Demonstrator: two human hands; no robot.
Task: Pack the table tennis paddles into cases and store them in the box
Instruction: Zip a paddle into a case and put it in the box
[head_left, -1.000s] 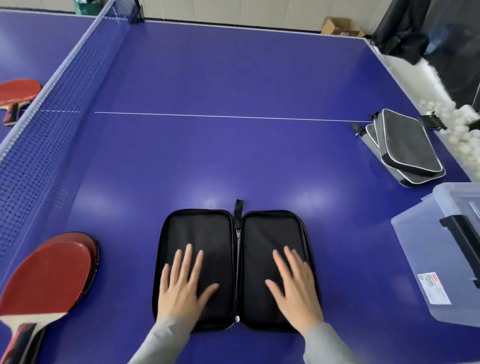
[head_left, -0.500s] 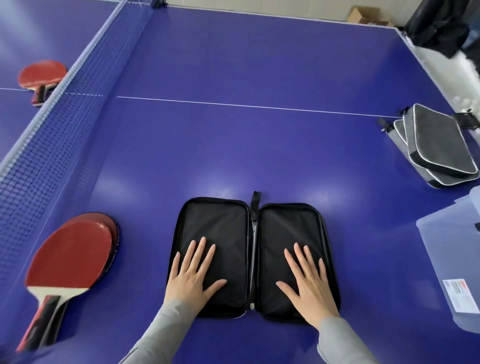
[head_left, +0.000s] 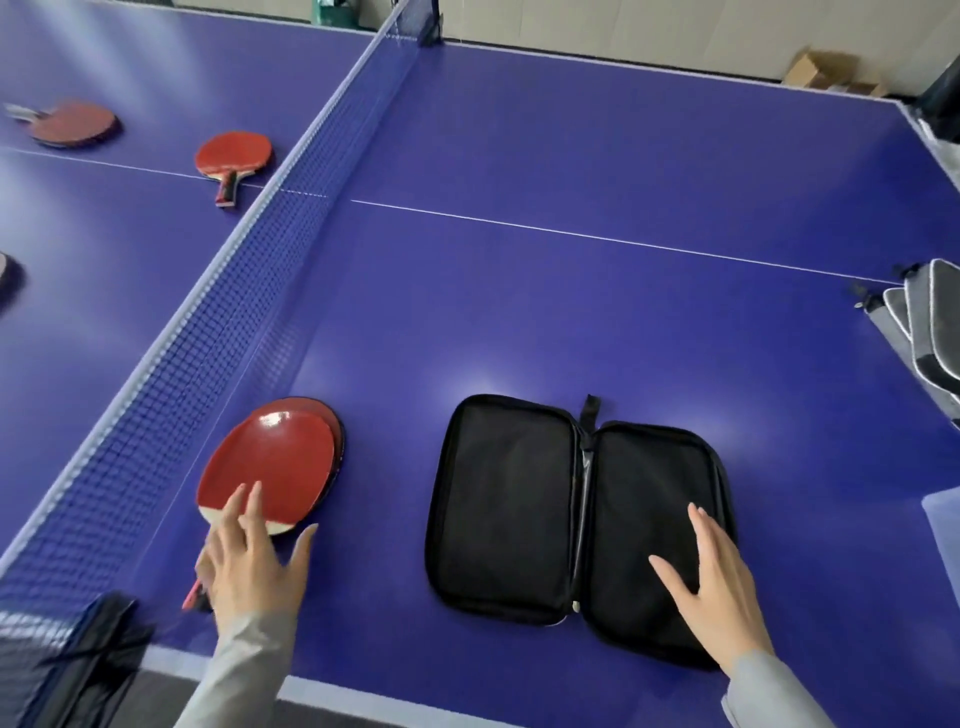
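open black case (head_left: 571, 514), right hand (head_left: 719, 587) resting inside

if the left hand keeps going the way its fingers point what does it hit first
The left hand likely meets the red paddle first; its fingertips already overlap the blade, though contact is unclear.

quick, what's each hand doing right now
Left hand: open, fingers spread over the red paddle handle, no grip yet.
Right hand: open, flat on the open black case.
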